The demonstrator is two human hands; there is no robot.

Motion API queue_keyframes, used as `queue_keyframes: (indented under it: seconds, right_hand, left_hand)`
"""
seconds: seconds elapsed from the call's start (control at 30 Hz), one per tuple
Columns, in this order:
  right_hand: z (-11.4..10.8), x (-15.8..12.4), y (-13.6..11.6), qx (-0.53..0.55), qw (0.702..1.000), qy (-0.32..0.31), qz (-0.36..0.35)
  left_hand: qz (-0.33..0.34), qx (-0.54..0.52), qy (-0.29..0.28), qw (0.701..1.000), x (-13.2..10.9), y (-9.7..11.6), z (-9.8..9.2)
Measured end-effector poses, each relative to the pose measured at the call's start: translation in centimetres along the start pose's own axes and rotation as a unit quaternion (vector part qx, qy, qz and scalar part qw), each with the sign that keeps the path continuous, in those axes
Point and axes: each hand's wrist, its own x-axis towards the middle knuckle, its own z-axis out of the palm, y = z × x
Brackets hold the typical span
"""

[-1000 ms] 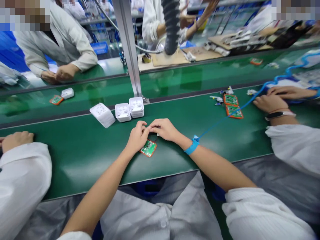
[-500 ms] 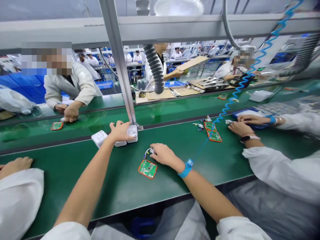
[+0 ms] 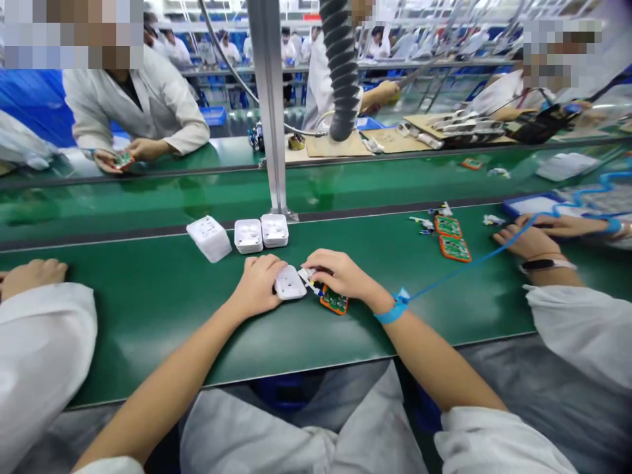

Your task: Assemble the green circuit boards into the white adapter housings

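My left hand grips a white plastic cover on the green belt. My right hand is closed on a green circuit board with an orange rim and its short wires, right beside the cover. A blue strap circles my right wrist, with a blue cord running off to the right. Behind my hands stand stacks of white covers, one stack leaning over.
Two more circuit boards and small parts lie to the right, by a neighbour's hands. Another neighbour's hand rests at left. A metal post and a ribbed hose rise behind the belt. People work across the far belt.
My left hand came back from the stacks with a white cover and set it beside the board. My right hand shifted onto the board and wires.
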Motion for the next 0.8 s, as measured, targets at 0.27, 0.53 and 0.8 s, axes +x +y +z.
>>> queue_keyframes:
  seconds: [0.27, 0.53, 0.8]
  right_hand:
    - [1.8, 0.4, 0.7, -0.068, 0.997, -0.038, 0.011]
    - [3.0, 0.6, -0.1, -0.169, 0.982, -0.056, -0.055]
    - [2.9, 1.0, -1.2, -0.291, 0.941, -0.157, -0.067]
  left_hand:
    - [0.027, -0.122, -0.068, 0.990, -0.6, 0.4, 0.2]
    - [0.006, -0.187, -0.100, 0.977, -0.8, 0.0, 0.3]
    - [0.043, -0.178, -0.105, 0.977, -0.5, -0.3, 0.1]
